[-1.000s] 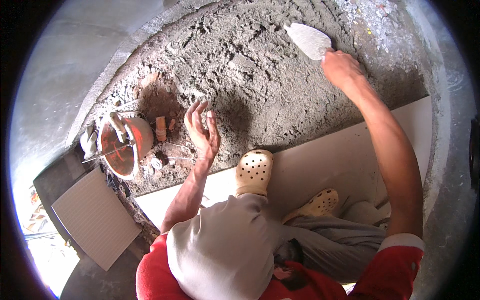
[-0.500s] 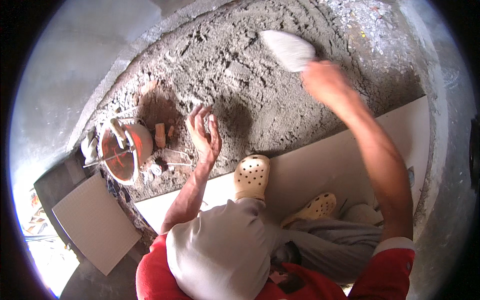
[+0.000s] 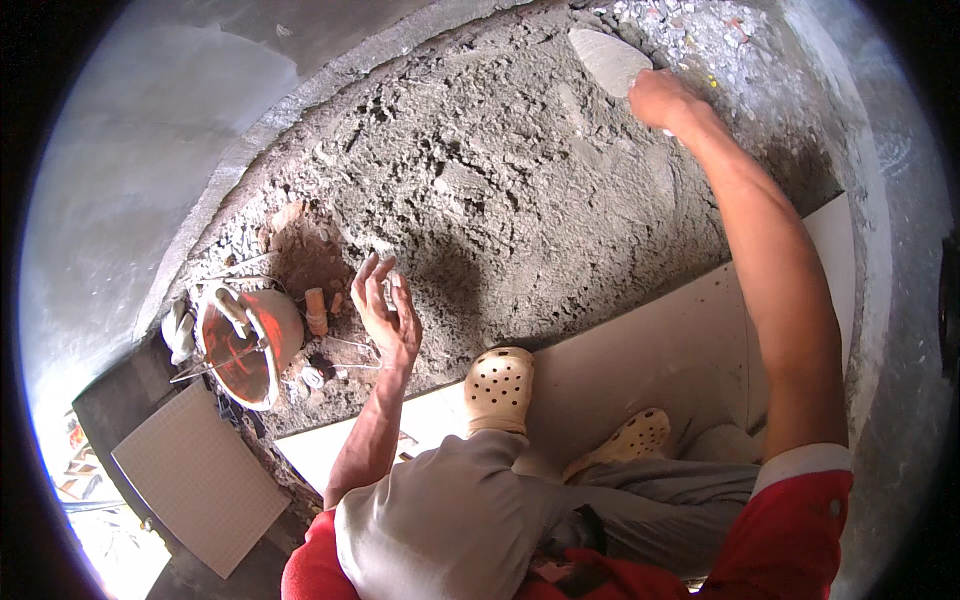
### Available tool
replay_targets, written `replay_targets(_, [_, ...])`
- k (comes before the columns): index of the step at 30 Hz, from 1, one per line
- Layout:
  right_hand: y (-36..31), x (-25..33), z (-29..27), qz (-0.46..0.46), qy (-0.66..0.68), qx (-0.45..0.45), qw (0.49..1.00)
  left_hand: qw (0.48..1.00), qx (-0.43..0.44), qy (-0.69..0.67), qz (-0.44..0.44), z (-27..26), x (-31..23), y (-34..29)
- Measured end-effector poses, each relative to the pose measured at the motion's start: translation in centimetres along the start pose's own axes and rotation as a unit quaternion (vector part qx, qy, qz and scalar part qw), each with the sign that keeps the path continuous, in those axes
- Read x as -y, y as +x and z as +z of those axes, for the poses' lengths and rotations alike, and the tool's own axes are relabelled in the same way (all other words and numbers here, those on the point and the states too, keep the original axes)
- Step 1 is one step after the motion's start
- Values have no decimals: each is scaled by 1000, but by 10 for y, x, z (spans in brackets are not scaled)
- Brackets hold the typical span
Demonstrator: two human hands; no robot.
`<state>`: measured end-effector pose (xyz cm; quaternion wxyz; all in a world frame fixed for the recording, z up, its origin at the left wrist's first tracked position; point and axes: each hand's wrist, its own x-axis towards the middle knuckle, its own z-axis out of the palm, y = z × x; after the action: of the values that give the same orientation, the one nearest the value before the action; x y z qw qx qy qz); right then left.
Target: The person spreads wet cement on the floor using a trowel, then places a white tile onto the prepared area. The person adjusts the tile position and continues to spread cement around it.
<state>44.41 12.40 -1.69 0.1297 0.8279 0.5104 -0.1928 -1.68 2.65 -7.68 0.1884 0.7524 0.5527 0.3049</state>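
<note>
Stretched far forward, my right hand [image 3: 662, 98] is wrapped round the handle of a trowel [image 3: 608, 60]. Its flat grey blade lies at the far edge of the rough wet mortar bed [image 3: 540, 190], by the loose rubble. I cannot tell how firmly the blade presses. My left hand [image 3: 388, 312] hovers with fingers apart and nothing in it, over the near left part of the mortar. A bucket [image 3: 285, 325] with orange smears inside lies tipped to its left. Between them sits a small reddish brick piece [image 3: 316, 312].
Pale floor tiles [image 3: 640, 350] border the mortar on the near side, under my cream clogs [image 3: 500, 385]. A loose tile [image 3: 200, 480] lies at the lower left. Whitish rubble [image 3: 700, 45] covers the far right corner. Grey walls [image 3: 150, 150] curve round both sides.
My right hand has carried the trowel farther away and slightly right, toward the rubble. My left hand sits lower in the picture, still spread; the whole view has shifted somewhat.
</note>
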Motion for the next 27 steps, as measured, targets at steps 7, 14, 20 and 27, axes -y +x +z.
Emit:
replay_targets(7, [40,-55,23,41,50,25,998,999,25,-23,31,2,5,5])
replay_targets(14, [-30,-65,8,90,92,1,992,998,12,-49,45,-1,7,-1])
replay_targets(20, [-120,-16,37,-116,-74,24,990,997,21,-59,35,14,-10,4])
replay_targets(27, [-68,-43,37,5,-22,-40,999,993,23,-104,55,10,-8,8])
